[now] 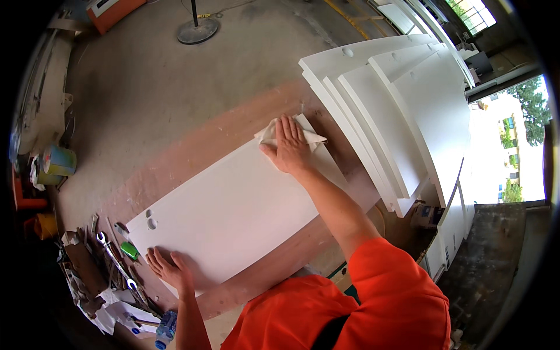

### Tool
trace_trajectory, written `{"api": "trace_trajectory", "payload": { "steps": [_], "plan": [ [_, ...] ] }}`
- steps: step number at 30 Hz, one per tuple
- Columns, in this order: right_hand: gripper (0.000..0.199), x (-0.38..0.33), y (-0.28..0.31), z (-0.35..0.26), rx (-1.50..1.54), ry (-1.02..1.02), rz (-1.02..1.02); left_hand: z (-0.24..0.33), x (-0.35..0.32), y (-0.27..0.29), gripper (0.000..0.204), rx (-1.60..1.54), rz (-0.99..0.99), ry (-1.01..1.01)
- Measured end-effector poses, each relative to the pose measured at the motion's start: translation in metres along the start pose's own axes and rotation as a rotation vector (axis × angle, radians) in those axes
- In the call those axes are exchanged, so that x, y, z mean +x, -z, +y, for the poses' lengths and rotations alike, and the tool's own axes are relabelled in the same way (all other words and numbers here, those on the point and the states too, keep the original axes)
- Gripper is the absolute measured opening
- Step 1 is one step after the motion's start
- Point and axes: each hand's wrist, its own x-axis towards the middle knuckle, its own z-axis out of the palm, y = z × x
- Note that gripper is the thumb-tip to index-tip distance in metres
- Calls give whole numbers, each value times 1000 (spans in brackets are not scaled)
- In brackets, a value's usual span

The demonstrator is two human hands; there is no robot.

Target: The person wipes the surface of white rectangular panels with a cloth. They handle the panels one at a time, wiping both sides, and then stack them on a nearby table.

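Note:
A long white panel (233,201) with two small round holes near its left end lies slantwise on a reddish-brown worktable. My right hand (289,143) presses a cream cloth (318,139) against the panel's far right end, the cloth bunched beneath palm and fingers. Its fingers are stretched forward, close together, and the thumb points left. At the near left corner of the panel, my left hand (169,271) rests with fingers spread and nothing in it.
Several white panels (391,105) are stacked at the right. Wrenches (114,256), a green tool (129,251) and a plastic bottle (166,329) sit at the table's left end. Paint cans (58,160) stand beyond at left. A round-based stand (197,31) is on the far floor.

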Motion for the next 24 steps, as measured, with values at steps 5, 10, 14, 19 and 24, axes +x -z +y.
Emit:
{"api": "trace_trajectory", "payload": {
  "steps": [5, 10, 14, 19, 24],
  "plan": [
    [99, -4, -5, 81, 207, -389, -12, 5, 3, 0, 61, 15, -5, -10],
    [97, 50, 5, 72, 224, -334, -14, 10, 9, 6, 61, 21, -19, -30],
    [98, 4, 1, 70, 193, -282, -18, 0, -1, -1, 64, 21, -12, -13],
    [99, -56, -9, 77, 96, -287, -38, 6, 0, 2, 62, 39, -29, 1],
    [96, 34, 9, 55, 214, -276, 9, 12, 8, 9, 62, 16, -14, -34]
  ]
}}
